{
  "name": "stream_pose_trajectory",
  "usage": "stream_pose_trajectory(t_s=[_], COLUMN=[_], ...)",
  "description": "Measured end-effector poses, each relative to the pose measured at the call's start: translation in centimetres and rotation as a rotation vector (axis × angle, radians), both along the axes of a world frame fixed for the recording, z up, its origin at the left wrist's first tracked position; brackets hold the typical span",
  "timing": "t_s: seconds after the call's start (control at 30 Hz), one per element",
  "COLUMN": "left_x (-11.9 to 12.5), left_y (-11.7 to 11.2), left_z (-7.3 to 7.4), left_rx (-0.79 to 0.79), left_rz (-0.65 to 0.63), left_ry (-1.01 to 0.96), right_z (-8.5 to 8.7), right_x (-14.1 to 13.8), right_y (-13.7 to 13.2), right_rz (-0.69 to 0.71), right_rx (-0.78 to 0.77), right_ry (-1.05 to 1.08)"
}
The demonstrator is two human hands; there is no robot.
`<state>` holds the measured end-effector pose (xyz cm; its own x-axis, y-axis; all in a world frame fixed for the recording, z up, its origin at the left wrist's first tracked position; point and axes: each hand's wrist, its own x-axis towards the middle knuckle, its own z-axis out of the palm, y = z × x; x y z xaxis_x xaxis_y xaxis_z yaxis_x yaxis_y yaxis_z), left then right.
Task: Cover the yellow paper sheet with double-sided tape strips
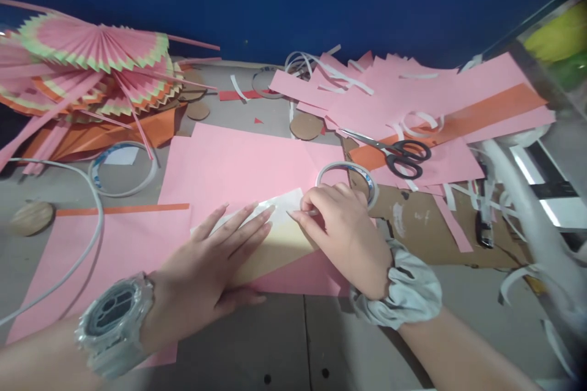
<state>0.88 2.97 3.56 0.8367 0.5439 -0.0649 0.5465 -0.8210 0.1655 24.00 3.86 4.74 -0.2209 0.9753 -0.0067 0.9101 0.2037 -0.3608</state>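
Observation:
My left hand (220, 263) lies flat, fingers stretched out, pressing on a cream sheet of paper (284, 247). A white strip (277, 209), which looks like tape backing, runs along the sheet's upper edge and passes under my left fingertips. At the right end of that strip, my right hand (343, 229) is closed in a pinch on the strip's end; the exact grip is partly hidden by the fingers. Larger pink sheets (238, 159) lie beneath the cream paper. Just behind my right hand is a roll of tape (324, 172).
Black-handled scissors (403, 156) rest on pink and orange paper (495, 113) at right, near a box cutter (484, 220) and white scraps. Pleated paper fans (101, 52) are piled at left. Another tape roll (153, 180) and a white cable (98, 220) lie nearer.

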Motion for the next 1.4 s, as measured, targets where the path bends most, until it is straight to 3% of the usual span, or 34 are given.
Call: stream_pose_trajectory(t_s=[0.37, 0.53, 0.77, 1.0, 1.17, 1.3, 1.4], left_x=[-3.2, -1.8, 1.7, -0.1, -2.1, -1.1, 0.9], left_y=[-0.5, -0.3, 1.1, 0.7, -0.8, -1.5, -1.4], left_z=[2.1, 1.6, 2.0, 1.6, 2.5, 3.1, 2.7], left_rx=[0.012, 0.049, 0.021, 0.082, 0.097, 0.108, 0.131], left_rz=[0.009, 0.003, -0.005, -0.01, 0.047, 0.159, 0.161], left_ry=[0.061, 0.033, 0.036, -0.003, 0.038, 0.024, -0.015], right_z=[0.0, 0.0, 0.1, 0.0, 0.1, 0.1, 0.1], right_x=[0.0, 0.1, 0.2, 0.4, 0.5, 0.4, 0.3], right_y=[0.1, 0.1, -0.1, 0.2, 0.2, 0.1, 0.1], right_rz=[0.019, 0.011, 0.013, 0.032, 0.031, 0.041, 0.058], right_rx=[-0.004, 0.009, -0.013, -0.031, -0.033, -0.014, 0.007], right_ry=[0.017, 0.024, 0.049, 0.053, 0.063, 0.064, 0.044])
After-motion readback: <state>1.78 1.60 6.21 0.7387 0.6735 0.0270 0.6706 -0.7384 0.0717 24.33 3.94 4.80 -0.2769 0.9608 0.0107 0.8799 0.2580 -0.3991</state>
